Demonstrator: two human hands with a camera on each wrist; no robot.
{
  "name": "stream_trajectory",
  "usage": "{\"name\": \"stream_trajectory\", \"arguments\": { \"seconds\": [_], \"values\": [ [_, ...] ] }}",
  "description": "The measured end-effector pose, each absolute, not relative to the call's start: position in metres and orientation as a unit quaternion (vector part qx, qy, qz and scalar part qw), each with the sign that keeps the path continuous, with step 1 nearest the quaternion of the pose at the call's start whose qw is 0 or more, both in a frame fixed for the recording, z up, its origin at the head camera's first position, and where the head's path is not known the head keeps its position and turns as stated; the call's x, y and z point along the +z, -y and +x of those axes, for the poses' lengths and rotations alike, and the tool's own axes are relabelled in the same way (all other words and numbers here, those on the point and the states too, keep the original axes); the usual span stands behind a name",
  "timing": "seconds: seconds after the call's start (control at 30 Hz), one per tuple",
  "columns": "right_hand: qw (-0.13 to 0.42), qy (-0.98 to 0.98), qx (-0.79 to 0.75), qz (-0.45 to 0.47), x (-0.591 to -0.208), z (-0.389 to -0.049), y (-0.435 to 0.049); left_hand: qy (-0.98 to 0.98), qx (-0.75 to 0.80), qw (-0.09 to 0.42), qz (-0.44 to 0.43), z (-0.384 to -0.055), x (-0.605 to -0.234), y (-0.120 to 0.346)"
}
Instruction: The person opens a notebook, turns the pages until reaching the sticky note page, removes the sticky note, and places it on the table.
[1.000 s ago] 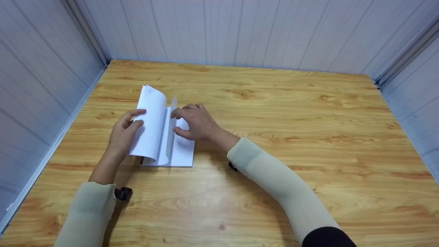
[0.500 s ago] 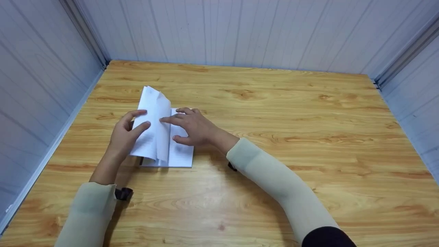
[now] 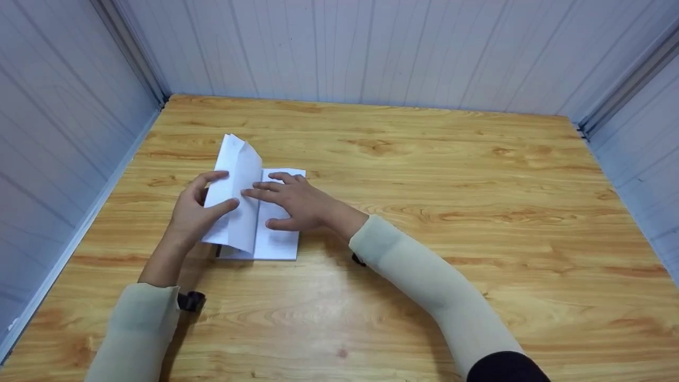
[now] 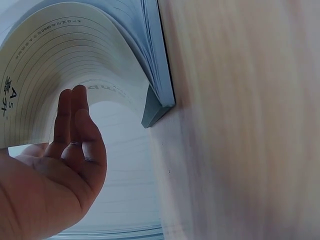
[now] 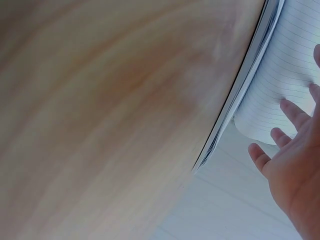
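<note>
A white lined notebook lies open at the left of the table, with a bundle of its pages raised and bent to the left. My left hand grips that bundle by its outer edge, thumb on the near face and the other fingers behind. In the left wrist view, the fingers of the left hand sit behind a lined sheet printed with "A5". My right hand is spread over the notebook, its fingers straight and fingertips at the turned leaf. The right wrist view shows the lined page beneath those fingertips.
The wooden table extends to the right and in front of the notebook. Pale panelled walls enclose its back and sides. A small black device sits at my left wrist, another below my right cuff.
The right hand has opened from a pinch and pushed a leaf leftward against the raised bundle. The left thumb has shifted right, onto that leaf. More of the right page now shows.
</note>
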State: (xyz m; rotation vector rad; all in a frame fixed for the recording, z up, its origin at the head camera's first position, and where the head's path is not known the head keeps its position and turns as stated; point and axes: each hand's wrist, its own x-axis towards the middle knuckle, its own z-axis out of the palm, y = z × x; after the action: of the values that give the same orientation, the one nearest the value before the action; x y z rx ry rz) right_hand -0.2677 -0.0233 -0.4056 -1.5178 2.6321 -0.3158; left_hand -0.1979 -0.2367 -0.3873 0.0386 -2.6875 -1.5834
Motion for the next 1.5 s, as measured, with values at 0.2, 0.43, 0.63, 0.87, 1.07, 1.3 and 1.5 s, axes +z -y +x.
{"name": "stream_trajectory", "arguments": {
  "seconds": [0.2,0.43,0.63,0.87,1.07,1.3,1.5],
  "values": [
    [0.042,-0.861,-0.098,-0.497,-0.4059,-0.2678,0.0226,0.861,-0.508,0.014,0.008,-0.1983,-0.3879,0.237],
    [0.052,-0.858,-0.099,-0.501,-0.4066,-0.2686,0.0222,0.862,-0.506,0.005,0.017,-0.1997,-0.3896,0.2379],
    [0.05,-0.857,-0.093,-0.505,-0.407,-0.2692,0.0229,0.862,-0.506,0.001,0.018,-0.199,-0.39,0.2376],
    [0.045,-0.855,-0.086,-0.509,-0.4061,-0.2687,0.0233,0.866,-0.499,0.01,0.007,-0.1994,-0.3913,0.2382],
    [0.037,-0.86,-0.084,-0.503,-0.4057,-0.2683,0.023,0.866,-0.5,0.019,0.001,-0.1992,-0.3927,0.2388],
    [-0.019,-0.892,-0.072,-0.445,-0.4041,-0.2686,0.0226,0.861,-0.507,0.035,-0.012,-0.1992,-0.3908,0.2388],
    [-0.06,-0.923,-0.084,-0.372,-0.4051,-0.2723,0.0206,0.859,-0.511,0.033,0.012,-0.1993,-0.3893,0.2375]
  ]
}}
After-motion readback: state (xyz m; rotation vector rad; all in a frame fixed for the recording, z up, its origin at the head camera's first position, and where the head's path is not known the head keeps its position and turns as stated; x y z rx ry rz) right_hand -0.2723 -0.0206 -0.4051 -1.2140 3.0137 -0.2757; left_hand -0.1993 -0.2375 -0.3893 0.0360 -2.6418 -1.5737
